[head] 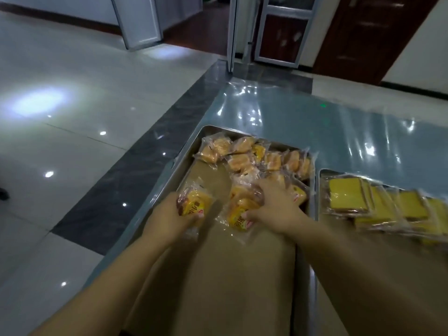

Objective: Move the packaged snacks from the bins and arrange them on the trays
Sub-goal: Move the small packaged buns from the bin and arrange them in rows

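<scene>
Our left hand (173, 215) and right hand (276, 209) each curl fingers round crinkly clear packs (195, 203) of yellow cake over a shiny tray (188, 154).

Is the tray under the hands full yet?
Not full: snack packs crowd only the far end of the tray; most of its brown lining lies bare.

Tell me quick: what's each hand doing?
Left hand: grips a snack pack.
Right hand: grips a second snack pack lying on the tray.
</scene>
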Action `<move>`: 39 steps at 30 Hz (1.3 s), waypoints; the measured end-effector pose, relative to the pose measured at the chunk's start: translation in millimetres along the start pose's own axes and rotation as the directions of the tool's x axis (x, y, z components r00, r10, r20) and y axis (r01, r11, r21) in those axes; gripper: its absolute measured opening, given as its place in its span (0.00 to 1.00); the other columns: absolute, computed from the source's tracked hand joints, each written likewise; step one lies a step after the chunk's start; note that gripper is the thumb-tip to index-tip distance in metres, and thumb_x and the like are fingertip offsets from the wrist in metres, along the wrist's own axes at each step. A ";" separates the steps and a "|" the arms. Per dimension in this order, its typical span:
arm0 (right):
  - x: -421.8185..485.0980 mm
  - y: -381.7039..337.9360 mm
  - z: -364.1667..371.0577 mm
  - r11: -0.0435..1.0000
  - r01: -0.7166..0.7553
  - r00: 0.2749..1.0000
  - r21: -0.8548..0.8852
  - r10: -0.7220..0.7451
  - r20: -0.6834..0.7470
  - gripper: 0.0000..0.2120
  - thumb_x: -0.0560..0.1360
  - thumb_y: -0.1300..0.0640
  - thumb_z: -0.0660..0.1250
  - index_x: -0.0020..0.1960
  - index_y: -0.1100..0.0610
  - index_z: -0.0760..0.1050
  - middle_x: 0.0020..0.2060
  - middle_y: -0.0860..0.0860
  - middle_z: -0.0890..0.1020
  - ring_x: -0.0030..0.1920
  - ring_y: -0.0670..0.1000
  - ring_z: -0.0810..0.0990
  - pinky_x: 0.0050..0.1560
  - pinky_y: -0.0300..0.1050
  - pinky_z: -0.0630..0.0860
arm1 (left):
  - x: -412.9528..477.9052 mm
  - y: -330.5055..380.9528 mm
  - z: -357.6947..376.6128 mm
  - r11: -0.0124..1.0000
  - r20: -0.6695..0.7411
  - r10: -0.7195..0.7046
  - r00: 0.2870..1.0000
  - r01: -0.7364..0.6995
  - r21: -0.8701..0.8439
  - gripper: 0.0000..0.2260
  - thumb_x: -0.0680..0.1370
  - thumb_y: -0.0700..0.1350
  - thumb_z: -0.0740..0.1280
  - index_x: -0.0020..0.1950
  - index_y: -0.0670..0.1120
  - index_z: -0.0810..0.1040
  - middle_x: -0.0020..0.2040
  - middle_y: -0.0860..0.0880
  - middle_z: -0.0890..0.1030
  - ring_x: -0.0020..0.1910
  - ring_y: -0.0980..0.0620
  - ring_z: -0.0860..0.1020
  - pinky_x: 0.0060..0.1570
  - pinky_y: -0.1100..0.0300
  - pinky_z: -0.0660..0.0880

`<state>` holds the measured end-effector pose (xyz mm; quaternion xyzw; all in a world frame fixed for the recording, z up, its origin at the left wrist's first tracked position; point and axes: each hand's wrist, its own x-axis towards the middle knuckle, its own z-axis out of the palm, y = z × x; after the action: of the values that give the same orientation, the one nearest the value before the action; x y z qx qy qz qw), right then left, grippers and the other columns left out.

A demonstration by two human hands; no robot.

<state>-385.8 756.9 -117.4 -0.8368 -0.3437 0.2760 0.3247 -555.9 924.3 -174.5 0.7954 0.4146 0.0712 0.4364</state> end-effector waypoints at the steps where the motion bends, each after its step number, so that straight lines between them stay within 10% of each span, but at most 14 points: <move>1: 12.5 -4.6 5.2 0.999 -0.021 1.000 -0.030 0.021 0.023 0.32 0.65 0.59 0.77 0.65 0.49 0.67 0.59 0.48 0.74 0.54 0.49 0.76 0.51 0.45 0.78 | 11.5 -0.9 -0.6 1.000 0.004 0.002 1.000 -0.002 0.010 0.18 0.68 0.55 0.74 0.51 0.58 0.69 0.46 0.56 0.79 0.44 0.57 0.79 0.46 0.53 0.77; 10: 105.4 -4.7 32.9 0.917 -0.005 0.998 -0.399 -0.019 -0.056 0.34 0.69 0.59 0.72 0.71 0.52 0.61 0.63 0.52 0.71 0.63 0.54 0.70 0.62 0.49 0.72 | 91.0 12.1 11.9 0.999 0.063 0.012 0.998 -0.009 -0.042 0.17 0.74 0.52 0.69 0.56 0.56 0.64 0.43 0.57 0.76 0.38 0.61 0.76 0.33 0.65 0.71; 20: 150.9 8.1 35.3 0.803 -0.064 0.968 -0.593 -0.094 -0.232 0.30 0.71 0.51 0.70 0.70 0.53 0.63 0.70 0.56 0.62 0.70 0.57 0.60 0.67 0.52 0.63 | 136.6 28.7 28.4 0.916 -0.056 0.253 0.966 -0.220 0.335 0.24 0.74 0.45 0.67 0.69 0.45 0.65 0.65 0.44 0.70 0.64 0.46 0.65 0.63 0.52 0.66; 39: 9.3 11.4 -20.2 0.882 -0.099 0.956 -0.460 -0.044 -0.291 0.23 0.73 0.55 0.67 0.67 0.52 0.68 0.65 0.51 0.72 0.63 0.53 0.70 0.62 0.51 0.70 | 43.9 32.9 6.7 0.783 -0.001 0.353 0.936 -0.295 0.548 0.22 0.75 0.55 0.65 0.66 0.51 0.68 0.66 0.46 0.71 0.64 0.44 0.69 0.61 0.48 0.69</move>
<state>-361.8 750.5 -115.1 -0.9267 -0.3362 0.0620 0.1558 -504.7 942.7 -164.8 0.9400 0.2969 0.0665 0.1542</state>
